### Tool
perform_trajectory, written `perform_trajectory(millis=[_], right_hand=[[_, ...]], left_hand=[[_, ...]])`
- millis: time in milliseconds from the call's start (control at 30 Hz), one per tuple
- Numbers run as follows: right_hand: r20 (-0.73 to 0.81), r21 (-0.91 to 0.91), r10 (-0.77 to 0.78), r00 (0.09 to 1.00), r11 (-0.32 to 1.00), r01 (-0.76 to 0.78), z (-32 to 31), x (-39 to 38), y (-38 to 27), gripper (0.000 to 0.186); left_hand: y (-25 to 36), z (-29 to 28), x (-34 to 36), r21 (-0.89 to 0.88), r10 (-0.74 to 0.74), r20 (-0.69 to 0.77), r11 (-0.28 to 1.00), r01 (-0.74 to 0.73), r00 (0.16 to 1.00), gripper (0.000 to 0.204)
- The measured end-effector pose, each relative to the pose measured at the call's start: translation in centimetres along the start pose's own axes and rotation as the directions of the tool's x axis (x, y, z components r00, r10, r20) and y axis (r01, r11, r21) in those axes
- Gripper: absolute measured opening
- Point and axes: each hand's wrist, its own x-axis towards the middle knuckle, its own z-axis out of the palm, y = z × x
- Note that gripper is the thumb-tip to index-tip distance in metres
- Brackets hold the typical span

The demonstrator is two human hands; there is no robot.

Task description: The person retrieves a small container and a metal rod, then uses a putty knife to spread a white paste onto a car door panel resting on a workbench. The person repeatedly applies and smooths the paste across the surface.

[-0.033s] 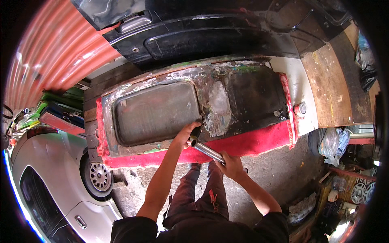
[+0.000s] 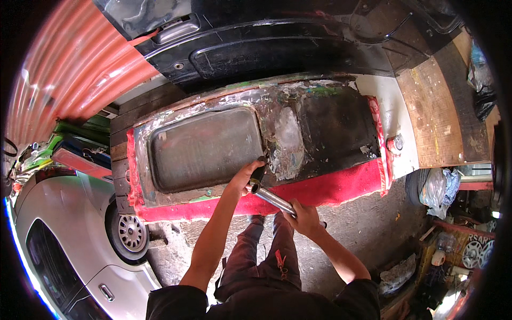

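My left hand (image 2: 246, 178) is closed around the dark upper end of a silver tubular tool (image 2: 274, 200). My right hand (image 2: 305, 218) grips the lower part of the same tool, which slants down to the right; its exact kind cannot be made out. The dark end reaches over the near edge of a worn vehicle door (image 2: 322, 128). That door lies flat, with its window pane (image 2: 208, 146) on the left and flaking, patchy paint in the middle. Beneath it, a red cloth (image 2: 330, 183) hangs over the near side.
A large black vehicle panel (image 2: 288, 50) stands behind the door. At left are a silver car (image 2: 69, 229) and a red corrugated sheet (image 2: 85, 74). A can (image 2: 395, 143) stands right of the door. Plastic bags (image 2: 440, 192) and cluttered shelves line the right side.
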Motion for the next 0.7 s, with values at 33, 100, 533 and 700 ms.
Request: perform_trajectory(millis=[33,100,533,700], right_hand=[[0.012,-0.003,0.003,1.000,1.000,-0.003,0.0,0.0,0.0,0.035],[-0.004,-0.008,-0.015,1.000,1.000,0.015,0.3,0.4,0.4,0.035],[-0.036,-0.010,-0.091,0.995,0.996,0.091,0.3,2.1,-1.4,0.032],[-0.047,-0.033,-0.183,0.982,0.983,0.182,-0.2,2.9,-2.8,0.032]], left_hand=[[0.1,0.0,0.2,0.004,-0.002,-0.002,1.000,0.002,1.000,0.047],[0.6,-0.2,0.7,0.011,0.001,-0.013,1.000,-0.001,1.000,0.045],[2.4,-0.3,0.5,0.037,0.018,0.131,0.999,-0.023,0.991,0.044],[2.2,-1.4,1.3,-0.028,0.015,0.307,1.000,-0.006,0.951,0.040]])
